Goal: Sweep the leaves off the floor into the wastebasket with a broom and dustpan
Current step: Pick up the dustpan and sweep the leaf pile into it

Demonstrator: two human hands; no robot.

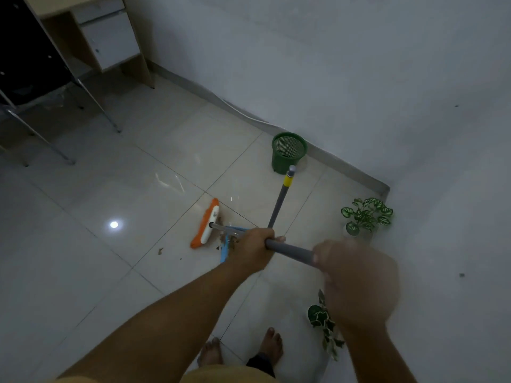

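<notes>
A broom with an orange and white head [206, 225] rests on the tiled floor, its grey shaft [289, 248] running back to me. My left hand [253, 251] grips the shaft in the middle, and my right hand [356, 280], blurred, grips it nearer the end. A blue dustpan [224, 248] lies just right of the broom head, partly hidden by my left hand. Its grey pole with a yellow band [282, 193] rises from behind that hand; whether the hand also holds it is unclear. Brown leaf bits [221, 238] lie between broom and dustpan, with one more [160, 250] to the left. The green mesh wastebasket [289, 152] stands by the wall.
Two potted plants with green and white leaves stand along the right wall, one [366, 214] past my hands and one [323, 324] near my bare feet [272, 346]. A desk with drawers [110, 40] and a metal-legged chair [41, 87] fill the far left.
</notes>
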